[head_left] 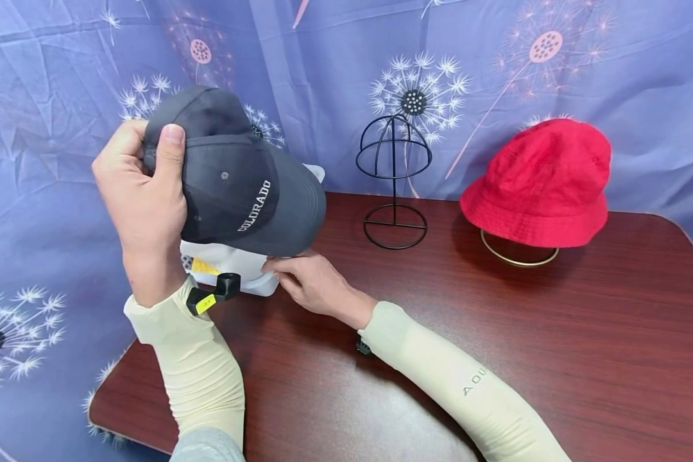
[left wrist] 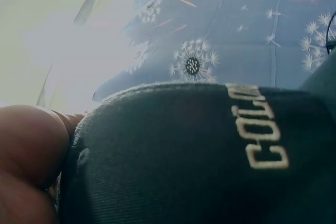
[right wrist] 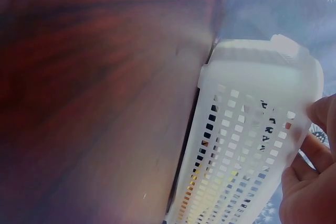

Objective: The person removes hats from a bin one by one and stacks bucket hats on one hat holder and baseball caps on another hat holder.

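Note:
In the head view, my left hand (head_left: 144, 186) grips a dark grey baseball cap (head_left: 222, 173) by its side, thumb on the outer cloth. White "COLORADO" lettering runs above the brim, which points right and down. Most of a white plastic basket (head_left: 260, 283) is hidden beneath the cap. My right hand (head_left: 317, 285) holds the basket's near right edge. From the right wrist, the basket (right wrist: 252, 66) shows its wall of square holes, with the right hand's fingers (right wrist: 315, 150) at its rim. The cap (left wrist: 157, 145) fills the lower left wrist view.
A black wire hat stand (head_left: 394, 179) stands bare at the back of the brown table (head_left: 496, 321). To its right, a red bucket hat (head_left: 545, 186) sits on a stand with a gold-coloured ring base (head_left: 520, 262). A blue dandelion-print curtain (head_left: 335, 77) hangs behind.

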The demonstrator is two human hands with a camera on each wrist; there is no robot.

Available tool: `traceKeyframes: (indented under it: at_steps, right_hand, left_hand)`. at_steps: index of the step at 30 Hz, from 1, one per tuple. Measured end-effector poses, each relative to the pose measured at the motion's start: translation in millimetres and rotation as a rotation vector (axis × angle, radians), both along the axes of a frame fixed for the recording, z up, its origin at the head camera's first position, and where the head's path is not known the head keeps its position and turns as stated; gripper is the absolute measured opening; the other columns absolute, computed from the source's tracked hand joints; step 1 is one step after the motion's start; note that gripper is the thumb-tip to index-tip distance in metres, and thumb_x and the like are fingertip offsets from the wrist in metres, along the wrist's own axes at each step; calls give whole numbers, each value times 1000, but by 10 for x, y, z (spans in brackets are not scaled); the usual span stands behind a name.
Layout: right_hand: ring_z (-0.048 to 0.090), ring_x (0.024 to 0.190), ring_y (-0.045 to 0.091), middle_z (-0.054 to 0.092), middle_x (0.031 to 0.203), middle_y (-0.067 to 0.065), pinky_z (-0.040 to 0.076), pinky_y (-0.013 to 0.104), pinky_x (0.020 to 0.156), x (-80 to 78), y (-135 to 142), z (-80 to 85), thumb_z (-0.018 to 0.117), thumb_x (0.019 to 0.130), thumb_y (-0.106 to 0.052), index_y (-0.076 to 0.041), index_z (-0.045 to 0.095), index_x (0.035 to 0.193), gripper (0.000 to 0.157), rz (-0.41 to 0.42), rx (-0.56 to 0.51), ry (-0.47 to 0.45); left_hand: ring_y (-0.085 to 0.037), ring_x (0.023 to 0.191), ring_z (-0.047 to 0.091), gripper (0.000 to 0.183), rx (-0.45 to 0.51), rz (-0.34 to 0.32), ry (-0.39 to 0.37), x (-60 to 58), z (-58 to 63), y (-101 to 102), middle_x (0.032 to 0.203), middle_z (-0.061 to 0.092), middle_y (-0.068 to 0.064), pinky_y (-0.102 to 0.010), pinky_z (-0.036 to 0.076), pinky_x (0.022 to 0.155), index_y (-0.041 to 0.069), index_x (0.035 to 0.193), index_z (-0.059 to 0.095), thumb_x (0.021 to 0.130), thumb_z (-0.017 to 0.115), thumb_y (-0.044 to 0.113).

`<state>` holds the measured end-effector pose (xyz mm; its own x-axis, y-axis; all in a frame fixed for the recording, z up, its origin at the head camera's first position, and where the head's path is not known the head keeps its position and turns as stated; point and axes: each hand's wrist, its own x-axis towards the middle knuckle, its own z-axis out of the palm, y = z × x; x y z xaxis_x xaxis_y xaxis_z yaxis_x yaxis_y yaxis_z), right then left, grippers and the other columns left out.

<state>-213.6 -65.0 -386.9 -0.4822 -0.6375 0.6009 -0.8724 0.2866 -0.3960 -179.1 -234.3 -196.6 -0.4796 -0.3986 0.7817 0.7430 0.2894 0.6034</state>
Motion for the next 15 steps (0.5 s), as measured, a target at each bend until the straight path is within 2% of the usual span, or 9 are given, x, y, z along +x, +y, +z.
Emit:
traceKeyframes:
  at_steps: [3, 9, 12, 15]
  right_hand:
    - [67, 103, 7, 76, 116, -4, 51, 20, 92, 6, 5, -5, 62, 101, -2, -15, 79, 118, 27, -10, 13, -15]
    - [66, 101, 7, 75, 115, -4, 51, 20, 90, 16, 15, 3, 63, 101, -2, -14, 79, 117, 26, -5, 10, -10]
    - [65, 97, 7, 75, 117, -5, 51, 21, 87, 26, 23, 13, 63, 102, -4, -15, 78, 119, 26, -15, 37, -32]
    - [65, 101, 7, 74, 121, -4, 51, 21, 88, 31, 32, 27, 63, 104, -7, -16, 78, 123, 26, -23, 74, -61]
  left_hand:
    - [-13, 64, 61, 12, 8, -41, 8, 16, 4, 31, 75, 66, -2, -24, 46, 64, 7, 83, 77, 94, 77, 6]
    - [-13, 65, 60, 13, -20, -41, 20, 82, 31, 106, 76, 65, -2, -24, 45, 64, 11, 83, 76, 95, 76, 6]
    - [-14, 66, 60, 12, -9, -54, 28, 122, 47, 143, 76, 64, -3, -24, 45, 65, 10, 83, 77, 94, 76, 6]
    - [-15, 67, 60, 12, 5, -68, 32, 152, 59, 177, 76, 64, -4, -25, 45, 66, 9, 82, 77, 94, 76, 5]
